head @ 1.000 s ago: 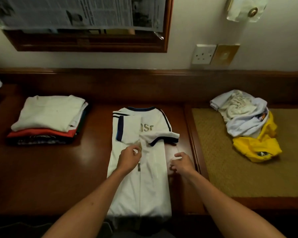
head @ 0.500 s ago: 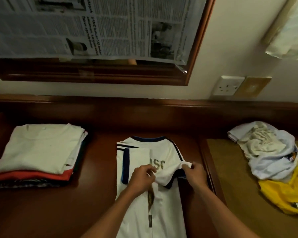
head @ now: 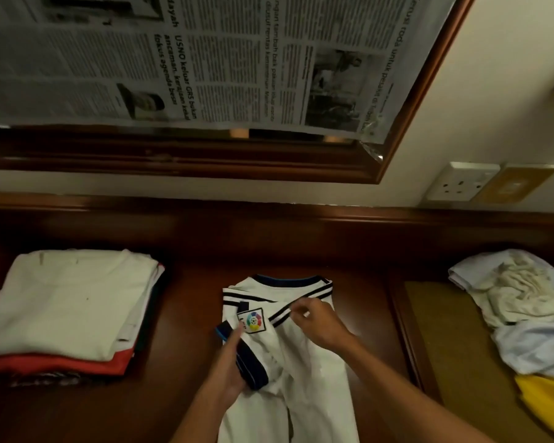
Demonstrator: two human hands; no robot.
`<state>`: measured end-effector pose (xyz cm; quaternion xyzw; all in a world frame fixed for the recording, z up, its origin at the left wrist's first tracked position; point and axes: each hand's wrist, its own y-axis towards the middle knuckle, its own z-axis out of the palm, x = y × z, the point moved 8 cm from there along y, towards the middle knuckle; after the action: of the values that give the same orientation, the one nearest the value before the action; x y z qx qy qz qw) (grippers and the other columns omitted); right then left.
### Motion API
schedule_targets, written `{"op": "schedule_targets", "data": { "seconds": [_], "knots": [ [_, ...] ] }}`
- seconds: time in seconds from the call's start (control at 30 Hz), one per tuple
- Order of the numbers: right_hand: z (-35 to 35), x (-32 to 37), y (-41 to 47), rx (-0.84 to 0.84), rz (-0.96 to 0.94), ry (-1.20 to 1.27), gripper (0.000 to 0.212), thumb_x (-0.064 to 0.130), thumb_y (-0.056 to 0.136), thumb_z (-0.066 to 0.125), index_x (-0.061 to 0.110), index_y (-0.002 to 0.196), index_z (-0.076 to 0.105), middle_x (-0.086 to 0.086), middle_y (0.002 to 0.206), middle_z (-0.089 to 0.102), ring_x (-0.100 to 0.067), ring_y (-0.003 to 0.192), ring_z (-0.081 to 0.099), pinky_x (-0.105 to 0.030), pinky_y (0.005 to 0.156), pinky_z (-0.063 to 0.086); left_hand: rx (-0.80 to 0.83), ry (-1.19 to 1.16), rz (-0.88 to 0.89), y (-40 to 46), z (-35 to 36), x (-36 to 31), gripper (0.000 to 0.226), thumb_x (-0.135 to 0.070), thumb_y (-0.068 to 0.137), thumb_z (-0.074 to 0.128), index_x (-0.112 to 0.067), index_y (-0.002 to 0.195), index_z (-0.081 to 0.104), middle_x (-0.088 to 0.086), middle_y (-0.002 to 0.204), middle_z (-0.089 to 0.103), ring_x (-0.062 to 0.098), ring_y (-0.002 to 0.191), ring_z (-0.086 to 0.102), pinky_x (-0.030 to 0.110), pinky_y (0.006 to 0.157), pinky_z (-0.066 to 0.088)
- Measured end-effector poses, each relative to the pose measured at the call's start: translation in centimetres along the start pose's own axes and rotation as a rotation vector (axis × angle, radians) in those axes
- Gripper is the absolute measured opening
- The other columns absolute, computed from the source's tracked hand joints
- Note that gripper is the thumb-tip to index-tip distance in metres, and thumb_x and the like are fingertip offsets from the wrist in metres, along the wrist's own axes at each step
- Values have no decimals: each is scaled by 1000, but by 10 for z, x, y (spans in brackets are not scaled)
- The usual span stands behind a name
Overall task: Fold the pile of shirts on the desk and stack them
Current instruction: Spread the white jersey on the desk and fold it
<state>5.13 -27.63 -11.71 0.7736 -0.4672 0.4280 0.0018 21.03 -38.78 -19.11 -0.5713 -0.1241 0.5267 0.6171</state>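
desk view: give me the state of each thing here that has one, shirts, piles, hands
white jersey: flat on the desk, sides folded in, right sleeve laid across the chest
folded stack: neat, white shirt on top, red one lower down
unfolded pile: crumpled, not yet folded
left hand: shut on the sleeve's dark cuff
right hand: pinching the jersey's striped shoulder
wall socket: nothing plugged in

Right sleeve folded across the jersey

The sleeve (head: 253, 353) that stuck out toward the desk's right edge now lies over the jersey (head: 304, 372) middle, badge up. The left hand (head: 227, 369) has shifted onto its dark cuff; the right hand (head: 320, 321) now pinches the striped shoulder.
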Motion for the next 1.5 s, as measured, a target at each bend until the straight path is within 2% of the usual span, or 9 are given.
{"op": "schedule_targets", "data": {
  "seconds": [0.1, 0.27, 0.5, 0.77, 0.93, 1.13, 1.3, 1.4, 1.5],
  "knots": [
    [11, -40, 11, 86, 82, -191, 34, 27, 94, 56, 22, 127, 62, -3, 127, 60, -19, 117, 57, -28, 94, 47, -166, 206, 70, 7, -11, -15, 29, -12, 94, 61, -9, 123, 58, 16, 107, 67, 33, 99, 63, 49, 88, 51],
    [16, -65, 22, 168, 193, -476, 64, 44, 96, 49, 32, 153, 22, 4, 162, 0, -31, 148, 2, -51, 114, 22, -116, 373, 195, -3, -12, -43, 16, -11, 99, 53, -17, 110, 63, 6, 103, 71, 24, 97, 65, 38, 77, 51],
    [30, -76, 10, 63, 243, -500, 75, 47, 100, 39, 25, 155, -6, -4, 159, -29, -34, 144, -28, -62, 116, 3, -308, 314, 112, 6, -61, -25, 13, -4, 98, 50, -9, 107, 58, 13, 95, 66, 28, 86, 62, 36, 64, 46],
    [22, -75, 29, 161, 165, -532, 68, 62, 97, 30, 39, 154, 1, 2, 161, -23, -29, 146, -24, -64, 113, -3, -360, 187, 85, -2, -70, -28, 9, -5, 86, 66, -9, 92, 61, 17, 88, 66, 34, 82, 62, 39, 68, 50],
    [6, -56, 30, -68, 134, -468, 62, 56, 99, 32, 28, 154, 22, 0, 164, 3, -26, 151, -4, -59, 116, 6, -322, 521, 322, -8, -52, -54, 10, -10, 91, 64, -13, 101, 63, 10, 93, 68, 31, 91, 65, 40, 73, 53],
    [21, -37, -27, -169, 207, 557, 35, 42, 100, 48, 15, 114, 65, -3, 108, 70, -24, 105, 66, -30, 84, 53, -430, 1266, 639, -38, 33, -74, 24, -15, 94, 57, -13, 117, 62, 8, 103, 68, 25, 92, 66, 32, 77, 52],
    [54, -79, -64, -9, 552, 1043, 55, 67, 92, 41, 21, 109, 67, -10, 101, 74, -30, 96, 69, -45, 81, 56, 227, 808, 220, -53, 97, -12, 34, -37, 95, 59, -23, 125, 54, 6, 102, 72, 14, 95, 69, 27, 81, 57],
    [63, -108, -69, -33, 664, 1104, 63, 76, 77, 57, 25, 113, 67, -9, 105, 74, -33, 100, 69, -52, 90, 55, 156, 968, 384, -33, 88, -29, 30, -29, 99, 54, -23, 128, 56, 1, 93, 73, 5, 90, 67, 21, 81, 52],
    [60, -114, -69, -16, 610, 986, 38, 35, 87, 70, 16, 118, 63, -8, 101, 75, -29, 95, 70, -47, 87, 57, 65, 1110, 459, 1, 76, -47, 41, -11, 98, 51, -24, 136, 48, 8, 81, 71, 13, 68, 68, 29, 65, 57]
  ]
}}
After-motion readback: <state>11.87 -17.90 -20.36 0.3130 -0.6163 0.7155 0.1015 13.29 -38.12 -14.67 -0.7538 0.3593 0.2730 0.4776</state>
